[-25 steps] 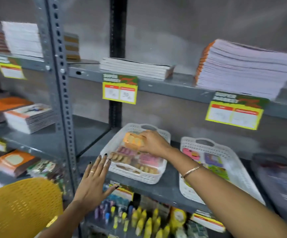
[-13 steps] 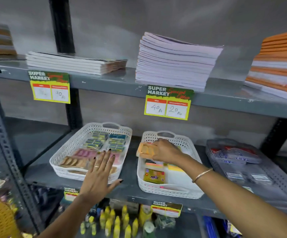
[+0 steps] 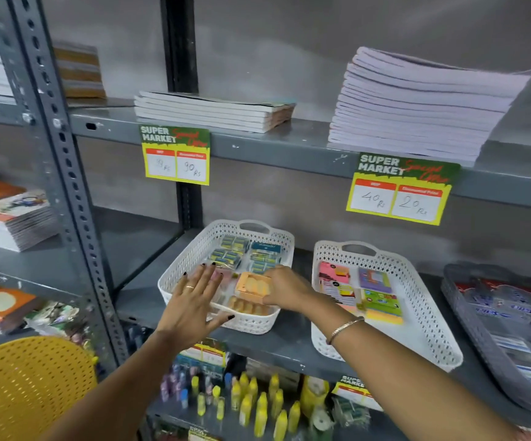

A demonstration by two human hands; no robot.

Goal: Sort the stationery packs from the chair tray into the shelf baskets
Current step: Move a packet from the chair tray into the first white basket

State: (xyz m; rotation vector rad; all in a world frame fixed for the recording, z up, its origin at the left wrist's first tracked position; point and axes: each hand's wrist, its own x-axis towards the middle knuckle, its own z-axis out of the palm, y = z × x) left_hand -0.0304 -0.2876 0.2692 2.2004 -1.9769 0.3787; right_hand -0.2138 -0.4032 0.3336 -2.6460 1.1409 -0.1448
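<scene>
Orange pack [image 3: 254,285]: moved from over the right white basket [image 3: 429,316] to over the left white basket [image 3: 194,249], pinched in the right hand [image 3: 284,289]. Left hand [image 3: 194,300]: flat, fingers spread, gripping nothing, just beside the pack over the basket's front. 2 baskets on 1 grey shelf [image 3: 289,345].

Above my head level, a low stack of notebooks [image 3: 214,111] lies on the upper shelf [image 3: 289,144], and a taller stack of white-edged books [image 3: 416,106] sits to its right. Two yellow price tags hang from that shelf's front edge, one [image 3: 176,155] under the low stack, the other [image 3: 402,189] under the tall one. On the shelf below me stand yellow glue bottles [image 3: 257,405]. Colourful books [image 3: 13,214] are stacked in the rack to my left.
</scene>
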